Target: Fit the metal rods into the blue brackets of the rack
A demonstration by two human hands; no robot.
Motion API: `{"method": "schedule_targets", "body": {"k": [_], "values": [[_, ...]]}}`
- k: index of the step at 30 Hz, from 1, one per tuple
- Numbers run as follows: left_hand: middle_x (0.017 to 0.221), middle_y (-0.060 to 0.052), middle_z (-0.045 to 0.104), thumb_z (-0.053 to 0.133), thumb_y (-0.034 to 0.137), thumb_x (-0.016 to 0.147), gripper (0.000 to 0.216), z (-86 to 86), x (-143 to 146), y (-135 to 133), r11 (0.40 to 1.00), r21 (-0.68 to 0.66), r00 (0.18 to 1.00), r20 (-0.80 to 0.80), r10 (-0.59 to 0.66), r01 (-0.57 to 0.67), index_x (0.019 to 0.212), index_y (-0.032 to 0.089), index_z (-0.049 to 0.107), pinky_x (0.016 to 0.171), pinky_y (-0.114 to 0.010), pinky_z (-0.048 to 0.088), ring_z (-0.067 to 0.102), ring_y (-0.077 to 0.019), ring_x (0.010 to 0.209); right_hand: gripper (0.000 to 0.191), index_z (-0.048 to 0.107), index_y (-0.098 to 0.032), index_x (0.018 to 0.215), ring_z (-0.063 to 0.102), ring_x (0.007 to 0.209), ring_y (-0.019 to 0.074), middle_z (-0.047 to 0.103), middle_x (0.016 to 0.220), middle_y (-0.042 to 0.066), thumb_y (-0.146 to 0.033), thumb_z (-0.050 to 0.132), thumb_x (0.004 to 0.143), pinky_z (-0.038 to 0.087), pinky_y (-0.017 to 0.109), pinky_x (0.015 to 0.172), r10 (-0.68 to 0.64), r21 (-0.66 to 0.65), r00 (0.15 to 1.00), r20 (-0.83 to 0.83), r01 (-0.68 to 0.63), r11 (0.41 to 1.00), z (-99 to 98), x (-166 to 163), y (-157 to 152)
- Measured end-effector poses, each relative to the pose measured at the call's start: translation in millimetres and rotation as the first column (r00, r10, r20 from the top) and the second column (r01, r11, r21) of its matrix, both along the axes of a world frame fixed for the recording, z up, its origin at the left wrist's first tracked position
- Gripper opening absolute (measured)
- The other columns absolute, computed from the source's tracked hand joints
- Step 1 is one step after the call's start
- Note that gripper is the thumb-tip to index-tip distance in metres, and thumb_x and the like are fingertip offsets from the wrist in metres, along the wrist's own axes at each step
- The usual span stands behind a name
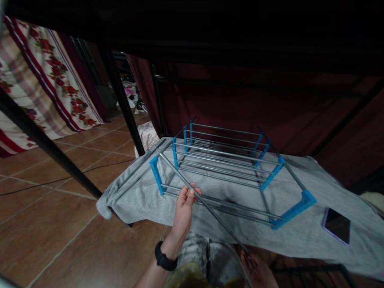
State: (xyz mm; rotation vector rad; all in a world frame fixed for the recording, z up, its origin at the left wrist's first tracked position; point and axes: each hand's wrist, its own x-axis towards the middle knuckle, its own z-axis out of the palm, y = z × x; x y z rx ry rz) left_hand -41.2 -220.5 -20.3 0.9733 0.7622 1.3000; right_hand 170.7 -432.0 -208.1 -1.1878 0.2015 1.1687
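Observation:
A thin grey metal rod (216, 216) slants across the front of a partly assembled rack (228, 152) with blue plastic brackets and several metal bars. My left hand (186, 204), a black band on its wrist, pinches the rod around its upper middle. The rod's upper end is near the front left blue bracket (157, 174); whether it touches is unclear. Low in the picture, my right hand (256, 267) closes around the rod's lower end, its fingers partly dark. The rack's front right bracket (294, 210) has bars joined at its lower end.
Under the rack lies a grey blanket (135, 200) on a bunk. A phone (337, 225) rests to the right. Black frame posts (123, 100) stand at the left, a dark beam (210, 36) crosses overhead, and a cable (60, 180) crosses the tiled floor.

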Motion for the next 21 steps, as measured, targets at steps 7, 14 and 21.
{"method": "schedule_targets", "body": {"k": [7, 14, 21], "values": [[0.088, -0.006, 0.07, 0.069, 0.051, 0.086, 0.041, -17.7, 17.3, -25.4, 0.995, 0.001, 0.994, -0.023, -0.105, 0.105, 0.112, 0.019, 0.067, 0.085, -0.036, 0.051, 0.065, -0.02, 0.085, 0.04, 0.071, -0.02, 0.07, 0.073, 0.089, 0.0211, 0.078, 0.087, 0.007, -0.039, 0.089, 0.039, 0.059, 0.031, 0.088, 0.218, -0.011, 0.976, -0.003, -0.218, 0.976, 25.7, -46.1, 22.3], [0.073, -0.002, 0.062, 0.061, 0.054, 0.091, 0.042, -28.6, 20.0, -37.3, 0.982, 0.125, 0.964, -0.242, -0.107, 0.141, 0.114, 0.02, 0.069, 0.073, -0.032, 0.049, 0.058, -0.0184, 0.072, 0.035, 0.069, -0.027, 0.069, 0.072, 0.07, 0.02, 0.076, 0.074, 0.0, -0.052, 0.085, 0.05, 0.056, 0.033, 0.067, 0.415, -0.045, 0.91, 0.018, -0.414, 0.909, 44.2, -85.9, 38.6], [0.084, -0.007, 0.07, 0.055, 0.043, 0.095, 0.037, -34.9, 7.5, -21.3, 0.923, 0.297, 0.892, -0.443, -0.092, 0.242, 0.119, 0.02, 0.07, 0.076, -0.034, 0.053, 0.064, -0.0205, 0.08, 0.041, 0.076, -0.024, 0.093, 0.071, 0.074, 0.0187, 0.078, 0.083, 0.005, -0.049, 0.085, 0.062, 0.055, 0.032, 0.07, 0.319, 0.066, 0.905, 0.282, -0.35, 0.934, 116.7, -64.2, 55.3]]}}
